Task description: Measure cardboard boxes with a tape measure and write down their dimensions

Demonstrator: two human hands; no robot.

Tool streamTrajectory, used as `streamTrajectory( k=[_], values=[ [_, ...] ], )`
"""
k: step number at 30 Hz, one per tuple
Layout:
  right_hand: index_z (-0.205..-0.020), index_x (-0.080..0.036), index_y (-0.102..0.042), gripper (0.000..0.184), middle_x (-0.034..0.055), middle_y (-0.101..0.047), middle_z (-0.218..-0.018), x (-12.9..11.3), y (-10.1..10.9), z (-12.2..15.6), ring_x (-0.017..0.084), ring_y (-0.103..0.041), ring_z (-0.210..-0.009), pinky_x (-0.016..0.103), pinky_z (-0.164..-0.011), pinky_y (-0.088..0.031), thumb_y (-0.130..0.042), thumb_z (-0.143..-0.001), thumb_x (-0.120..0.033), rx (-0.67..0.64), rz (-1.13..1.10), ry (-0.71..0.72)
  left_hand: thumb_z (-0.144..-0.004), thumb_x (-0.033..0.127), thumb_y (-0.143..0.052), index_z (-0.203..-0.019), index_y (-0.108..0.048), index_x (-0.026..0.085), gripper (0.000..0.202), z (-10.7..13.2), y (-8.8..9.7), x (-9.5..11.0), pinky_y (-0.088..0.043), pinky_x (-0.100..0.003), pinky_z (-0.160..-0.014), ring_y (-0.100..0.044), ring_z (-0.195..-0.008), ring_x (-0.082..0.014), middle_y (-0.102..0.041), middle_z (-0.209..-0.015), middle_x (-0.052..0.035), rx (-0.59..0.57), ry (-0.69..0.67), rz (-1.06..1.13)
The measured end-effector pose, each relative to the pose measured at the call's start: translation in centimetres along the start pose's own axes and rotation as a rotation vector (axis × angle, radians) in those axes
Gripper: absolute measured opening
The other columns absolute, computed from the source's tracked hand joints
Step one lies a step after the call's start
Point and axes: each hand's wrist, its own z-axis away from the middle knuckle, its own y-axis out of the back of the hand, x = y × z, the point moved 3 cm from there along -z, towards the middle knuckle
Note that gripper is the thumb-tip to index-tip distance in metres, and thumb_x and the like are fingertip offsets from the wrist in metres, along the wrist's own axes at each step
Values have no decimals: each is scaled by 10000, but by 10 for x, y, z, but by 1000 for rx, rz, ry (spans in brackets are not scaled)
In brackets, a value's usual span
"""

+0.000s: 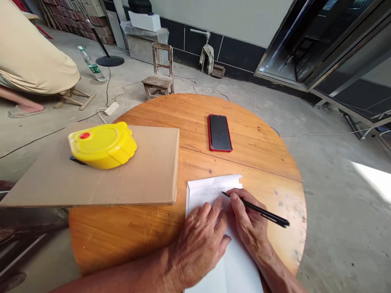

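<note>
Two hands on paper (pixel 214 191) at table's (pixel 128 232) near edge: left hand (pixel 198 240) flat, open; right hand (pixel 249 221) gripping pen (pixel 259 211), tip on paper.

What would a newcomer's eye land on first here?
The yellow tape measure on the cardboard sheet at the left of the table stands out most. Next, the right hand holds a pen to the white paper at the near edge, the left hand flat on it. A red-cased phone lies beyond.

Both forearms were bare. The left hand (pixel 198 240), on the paper (pixel 204 185), showed creased knuckles and raised tendons; the right hand (pixel 249 221), at the paper's right edge, was bare and similarly lined.
</note>
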Motion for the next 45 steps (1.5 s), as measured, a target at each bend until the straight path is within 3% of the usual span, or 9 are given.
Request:
streamTrajectory(
  k=[5,15,45],
  values=[
    [-882,-223,-669,196,2,-666,-784,-3,-1,-3,145,-587,-689,267,-662,-463,-522,-970,-318,6,44,63,-952,357,-522,-1302,-522,162,400,0,0,0,-493,-457,-890,-541,-1113,-291,-496,-1444,-139,-7,9,3],
    [-860,-215,-660,204,8,-685,-778,-8,-3,-7,151,-623,-709,259,-667,-484,-502,-970,-283,-20,116,126,-932,342,-560,-1228,-572,156,351,-1,1,0,-488,-435,-889,-545,-1071,-279,-521,-1411,-124,-11,8,19],
    [-832,-215,-642,188,-22,-638,-744,-5,-4,-6,116,-565,-678,230,-656,-449,-511,-964,-242,-64,63,100,-921,310,-586,-1255,-562,120,386,-2,4,-1,-449,-416,-894,-512,-1059,-273,-528,-1392,-107,43,5,55]
  ],
)
